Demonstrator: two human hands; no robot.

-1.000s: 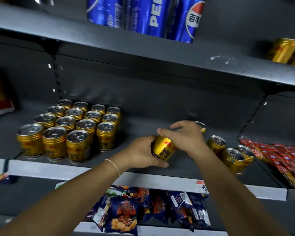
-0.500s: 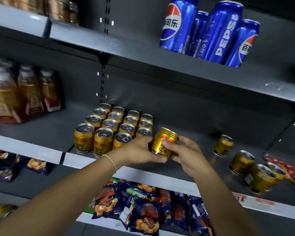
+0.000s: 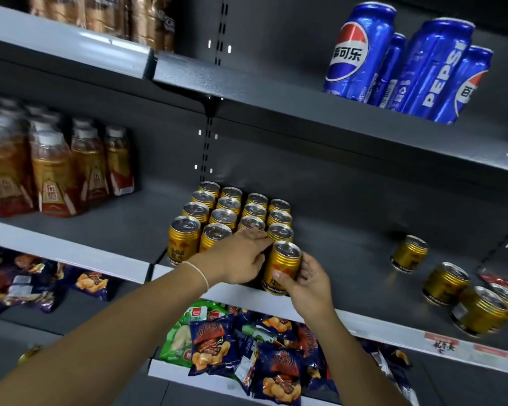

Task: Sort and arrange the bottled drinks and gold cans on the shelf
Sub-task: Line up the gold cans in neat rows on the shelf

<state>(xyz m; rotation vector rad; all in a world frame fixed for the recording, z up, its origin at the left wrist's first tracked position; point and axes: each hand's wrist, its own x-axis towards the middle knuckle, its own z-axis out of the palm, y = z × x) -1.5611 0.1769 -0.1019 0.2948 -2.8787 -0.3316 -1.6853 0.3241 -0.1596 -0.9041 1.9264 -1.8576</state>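
Note:
On the middle shelf [image 3: 349, 259] stands a tidy block of gold cans [image 3: 226, 212] in several rows. My right hand [image 3: 307, 281] grips one gold can [image 3: 282, 266] upright at the block's front right corner, near the shelf's front edge. My left hand [image 3: 238, 259] touches that can's left side with its fingers spread, and covers part of the front-row cans. Several loose gold cans [image 3: 409, 253] stand scattered further right. Bottled drinks [image 3: 53, 174] with white caps stand on the left section.
Blue Pepsi cans [image 3: 405, 63] stand on the upper shelf. Snack bags [image 3: 247, 350] fill the lower shelf. Red packets [image 3: 505, 285] lie at the far right of the middle shelf. Brown packaged goods [image 3: 106, 16] sit top left.
Both hands carried the gold can leftward to the block and set it upright at the front right corner. The view swung left, bringing the bottled drinks into sight.

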